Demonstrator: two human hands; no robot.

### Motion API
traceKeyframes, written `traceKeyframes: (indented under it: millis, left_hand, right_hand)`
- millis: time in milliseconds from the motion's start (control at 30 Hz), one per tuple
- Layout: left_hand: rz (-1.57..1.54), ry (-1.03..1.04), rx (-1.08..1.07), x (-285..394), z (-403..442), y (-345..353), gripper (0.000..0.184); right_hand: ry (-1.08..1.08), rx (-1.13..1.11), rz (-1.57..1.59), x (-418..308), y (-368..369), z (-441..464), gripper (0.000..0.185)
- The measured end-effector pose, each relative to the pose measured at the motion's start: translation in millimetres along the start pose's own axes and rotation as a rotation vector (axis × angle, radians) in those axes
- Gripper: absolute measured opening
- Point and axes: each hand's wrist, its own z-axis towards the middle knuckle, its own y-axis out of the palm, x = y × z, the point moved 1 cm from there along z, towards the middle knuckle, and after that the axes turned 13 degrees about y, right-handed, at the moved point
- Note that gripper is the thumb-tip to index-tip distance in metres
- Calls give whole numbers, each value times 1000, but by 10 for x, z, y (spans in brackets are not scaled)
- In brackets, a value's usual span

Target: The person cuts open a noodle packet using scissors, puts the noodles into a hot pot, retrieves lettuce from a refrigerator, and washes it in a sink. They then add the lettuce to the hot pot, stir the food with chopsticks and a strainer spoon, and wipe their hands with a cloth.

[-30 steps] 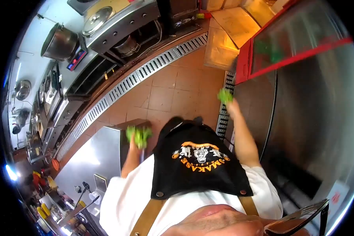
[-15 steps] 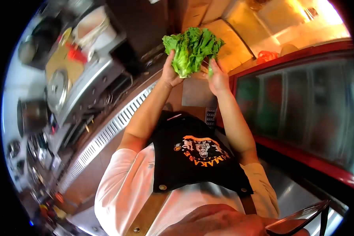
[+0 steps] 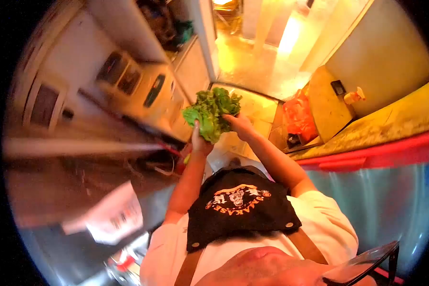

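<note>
A head of leafy green lettuce [image 3: 214, 112] is held up in front of my body, its frilly leaves pointing away from me. My left hand [image 3: 200, 143] grips the lower left of it, thumb lying along the leaves. From the other side my right hand [image 3: 240, 126] holds the lettuce's right edge. The fingers under the leaves are mostly hidden. Below my arms hangs my black apron [image 3: 243, 205] with a printed logo.
To the right are an orange-red plastic bag [image 3: 298, 117], a spray bottle [image 3: 355, 96] and a red-edged cabinet [image 3: 348, 162]. A brightly lit doorway [image 3: 257, 52] lies ahead. A pale machine [image 3: 164, 100] stands at left, and a pinkish-white sheet or bag [image 3: 117, 217] is lower left.
The view has swung from the stove area and floor drain to the lit doorway. Both hands still hold the lettuce, now lower in view and slightly left.
</note>
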Motion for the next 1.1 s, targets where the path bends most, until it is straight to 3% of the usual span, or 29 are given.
traceKeyframes:
  millis: [33,67,133,200,267,333,433,533,600,700,733,800,867,1000,1100]
  left_hand:
    - [-140,-11,87,-46,304,93,62]
    - [-97,63,23,-125,643,73,61]
    - [-181,24,-102,234,871,344,62]
    - [-262,-1,-131,164,1482,259,60]
    - [-327,-37,-165,27,2215,244,59]
    - [-265,-16,-117,-162,3010,344,59]
    - [-215,-52,-125,-401,4635,283,59]
    - [-227,-168,-160,-643,5798,938,59]
    - [-155,-250,-304,-742,6003,1334,62]
    - [-232,-338,-308,-1209,6652,1840,63]
    - [-244,-364,-326,-1441,7456,1963,64]
    - [-216,-384,-408,-1609,7705,2371,66]
    - [-197,-477,-456,-2049,8076,2550,68]
    - [-97,-642,-493,-2846,8484,3319,72]
    - [-94,-816,-582,-3600,8849,4265,77]
  right_hand:
    - [59,19,-40,-107,-123,370,35]
    - [52,15,-60,-341,-113,455,34]
    - [126,25,-44,-896,73,468,35]
    - [-7,-55,39,-1203,-23,900,37]
    - [62,-91,94,-1494,-230,1537,38]
    - [-116,-147,90,-1782,-506,2317,38]
    - [-36,-20,-114,-2529,-791,3669,39]
    - [-172,165,-146,-3460,-1259,4272,40]
    - [-129,265,-86,-3878,-1527,4134,38]
    - [-12,388,26,-4428,-2215,4306,37]
    - [-22,404,37,-4763,-2564,4932,37]
    - [-169,293,314,-4947,-2979,4969,34]
    - [-117,260,414,-5050,-3594,5089,34]
    - [-86,340,455,-5552,-4611,4803,38]
    - [-187,445,536,-6038,-5517,4504,37]
